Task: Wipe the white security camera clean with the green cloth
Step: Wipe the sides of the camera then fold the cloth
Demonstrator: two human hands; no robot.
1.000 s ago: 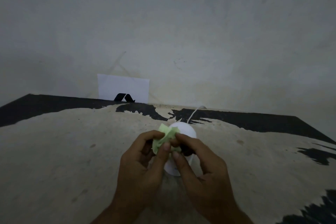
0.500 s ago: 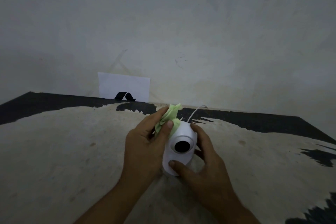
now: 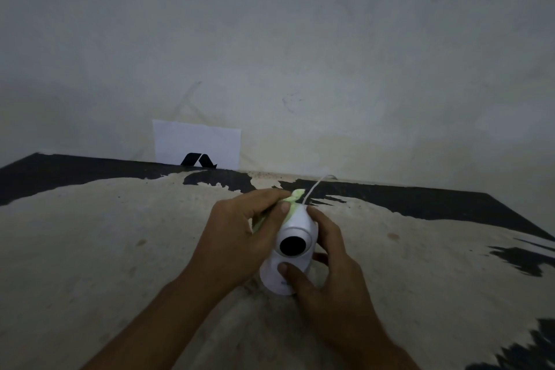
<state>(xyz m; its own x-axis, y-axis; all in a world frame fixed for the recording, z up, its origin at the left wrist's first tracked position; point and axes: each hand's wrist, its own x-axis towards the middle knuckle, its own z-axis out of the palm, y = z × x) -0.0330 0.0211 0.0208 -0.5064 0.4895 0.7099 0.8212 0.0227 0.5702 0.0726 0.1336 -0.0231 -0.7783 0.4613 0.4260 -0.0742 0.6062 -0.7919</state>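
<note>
The white security camera (image 3: pixel 295 224) stands on the worn table (image 3: pixel 90 249), its round black lens facing me. My right hand (image 3: pixel 327 273) grips its base, thumb pressed on the front below the lens. My left hand (image 3: pixel 237 234) holds the crumpled green cloth (image 3: pixel 292 200) against the upper left side and top of the camera head. Most of the cloth is hidden under my fingers. A thin white cable (image 3: pixel 313 189) runs from the back of the camera toward the wall.
A white card (image 3: pixel 195 141) with a black mark leans on the wall at the table's back edge. The tabletop is beige with black patches along the back and right. A grey wall rises right behind the table.
The cloth has gone from the lens front up to the camera's top and back left side. My right hand dropped from the lens to the base, uncovering the lens.
</note>
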